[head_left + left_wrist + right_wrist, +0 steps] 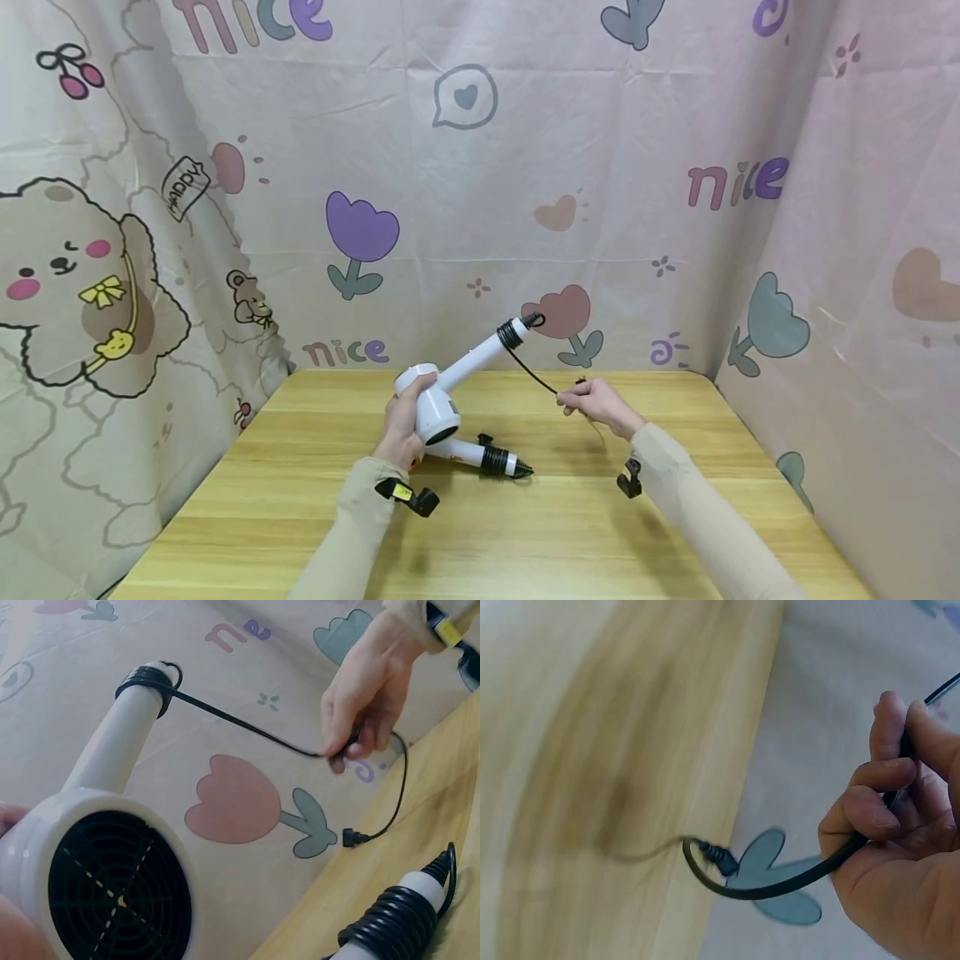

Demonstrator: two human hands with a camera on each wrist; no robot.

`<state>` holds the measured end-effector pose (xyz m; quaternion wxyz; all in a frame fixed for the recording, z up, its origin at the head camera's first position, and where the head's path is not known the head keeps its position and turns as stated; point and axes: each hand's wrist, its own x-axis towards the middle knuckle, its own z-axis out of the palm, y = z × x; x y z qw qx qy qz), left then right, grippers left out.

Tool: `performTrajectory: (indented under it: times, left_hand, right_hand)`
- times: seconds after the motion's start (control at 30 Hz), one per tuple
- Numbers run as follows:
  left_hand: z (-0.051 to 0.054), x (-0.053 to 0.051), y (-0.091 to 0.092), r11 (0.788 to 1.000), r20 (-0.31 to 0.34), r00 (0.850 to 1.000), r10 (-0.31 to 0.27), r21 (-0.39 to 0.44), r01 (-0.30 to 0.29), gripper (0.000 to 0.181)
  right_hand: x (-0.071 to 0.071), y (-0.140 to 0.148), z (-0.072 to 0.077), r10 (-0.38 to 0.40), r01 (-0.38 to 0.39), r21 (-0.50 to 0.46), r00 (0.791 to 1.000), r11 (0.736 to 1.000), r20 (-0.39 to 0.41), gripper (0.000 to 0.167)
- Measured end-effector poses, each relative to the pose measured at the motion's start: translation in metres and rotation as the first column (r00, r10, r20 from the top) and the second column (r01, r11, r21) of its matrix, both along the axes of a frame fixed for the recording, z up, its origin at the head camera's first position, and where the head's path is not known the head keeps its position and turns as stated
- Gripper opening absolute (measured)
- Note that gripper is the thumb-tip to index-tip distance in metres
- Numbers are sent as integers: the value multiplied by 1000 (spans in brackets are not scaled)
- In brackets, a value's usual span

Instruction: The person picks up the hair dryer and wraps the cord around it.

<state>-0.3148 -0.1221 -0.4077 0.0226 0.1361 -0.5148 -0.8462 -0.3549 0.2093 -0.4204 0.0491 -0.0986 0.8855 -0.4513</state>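
Note:
A white hair dryer [435, 410] is held up over the table by my left hand [400, 425], which grips its body. Its handle [474, 360] slants up and to the right, with several turns of black cord [509, 335] wound near the end. From those turns the power cord [247, 724] runs taut to my right hand [597, 405], whose thumb and fingers pinch it. Past that hand the loose end curves round to a black plug [721, 859]. The dark round grille [120, 889] of the dryer shows in the left wrist view.
Another white hair dryer [461, 451] lies on the wooden table [525, 542] below the held one, its black cord [390, 926] coiled round the handle. A printed curtain [480, 208] hangs behind the table and along both sides.

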Motion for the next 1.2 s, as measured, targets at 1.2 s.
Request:
performTrajectory:
  times: [1.2]
  left_hand:
    - [-23,4,-16,696,-196,960,-200,-718,-2,82]
  right_hand:
    - [6,-28,57,-237,287,25,837,958,-494,23]
